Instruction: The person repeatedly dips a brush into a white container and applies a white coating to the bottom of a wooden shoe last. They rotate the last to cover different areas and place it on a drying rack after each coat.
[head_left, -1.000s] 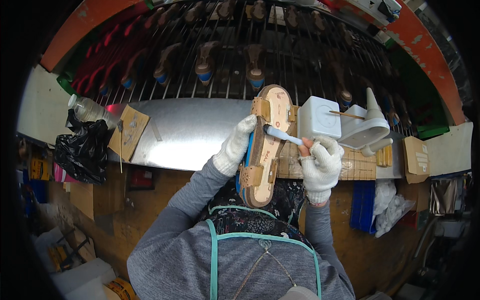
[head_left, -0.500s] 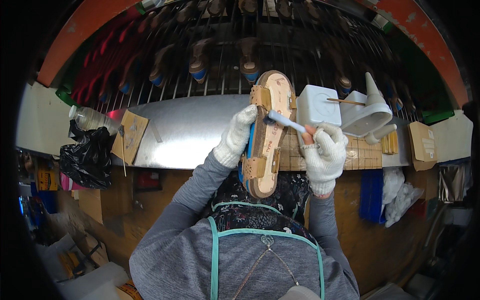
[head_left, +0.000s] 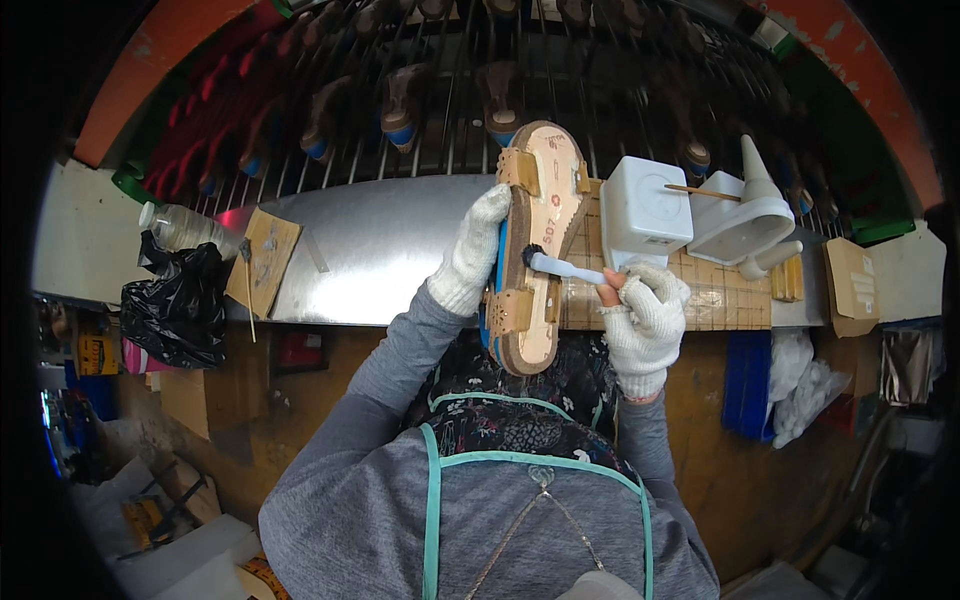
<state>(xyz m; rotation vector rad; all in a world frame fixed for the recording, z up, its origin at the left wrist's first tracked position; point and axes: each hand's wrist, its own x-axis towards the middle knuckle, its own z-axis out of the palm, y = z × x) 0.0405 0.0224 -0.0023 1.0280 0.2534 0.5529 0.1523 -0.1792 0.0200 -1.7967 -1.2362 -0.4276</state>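
Brush point(head_left: 568, 268) shifted lower along the shoe sole point(head_left: 552, 205), bristles near its left edge, right hand point(head_left: 645, 320) with fingers closed round the handle, left hand point(head_left: 472, 250) gripping the sole across the table's near edge

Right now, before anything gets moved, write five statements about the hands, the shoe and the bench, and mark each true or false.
1. The right hand holds a brush. True.
2. The left hand is bare. False: it wears a white knitted glove.
3. The brush's dark bristles are at the sole of the shoe. True.
4. The black plastic bag is to the right of the shoe. False: the bag is to the left, by the clear bottle.
5. The white container stands to the right of the shoe. True.
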